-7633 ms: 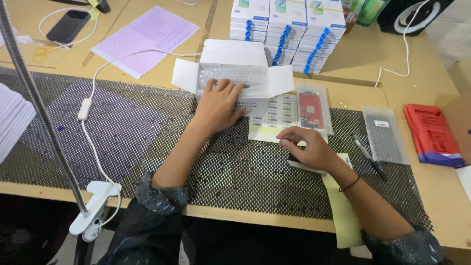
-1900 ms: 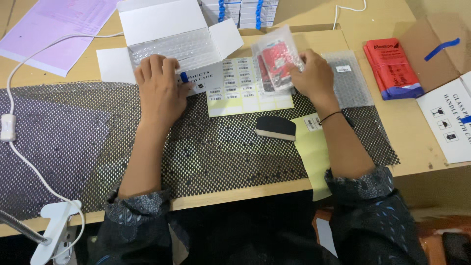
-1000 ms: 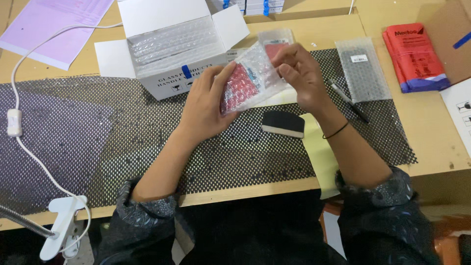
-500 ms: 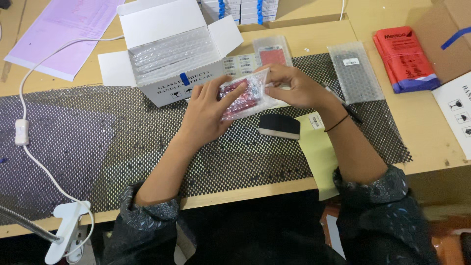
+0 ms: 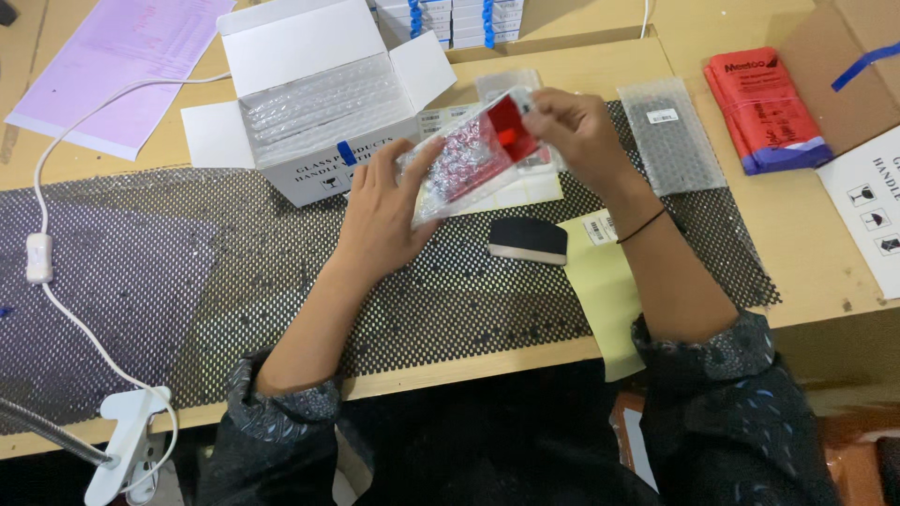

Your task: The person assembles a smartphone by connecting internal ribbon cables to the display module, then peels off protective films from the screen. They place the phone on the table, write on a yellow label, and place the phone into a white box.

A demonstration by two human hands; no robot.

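Note:
My left hand (image 5: pixel 384 211) and my right hand (image 5: pixel 574 131) hold one clear bubble-wrap pouch (image 5: pixel 459 159) between them, tilted above the black mesh mat (image 5: pixel 281 281). A flat red item (image 5: pixel 511 126) sticks out of the pouch's upper right end, pinched by my right fingers. The left hand supports the pouch's lower end from below. Behind the pouch stands an open white carton (image 5: pixel 319 103) lined with bubble wrap. A sheet of small labels (image 5: pixel 525 192) lies under the pouch, mostly hidden.
A black pad (image 5: pixel 528 240) and a yellow-green paper (image 5: pixel 600 290) lie near my right forearm. Another bubble pouch (image 5: pixel 670 131), a red packet stack (image 5: pixel 764 108), a cardboard box (image 5: pixel 867 122), stacked white-and-blue boxes (image 5: pixel 450 14), a purple sheet (image 5: pixel 127 70) and a lamp clamp (image 5: pixel 122 440) with cord surround the mat.
The pouch was picked up off the label sheet by both hands. Since half a second ago it has tilted up and the red item has come partly out at its right end.

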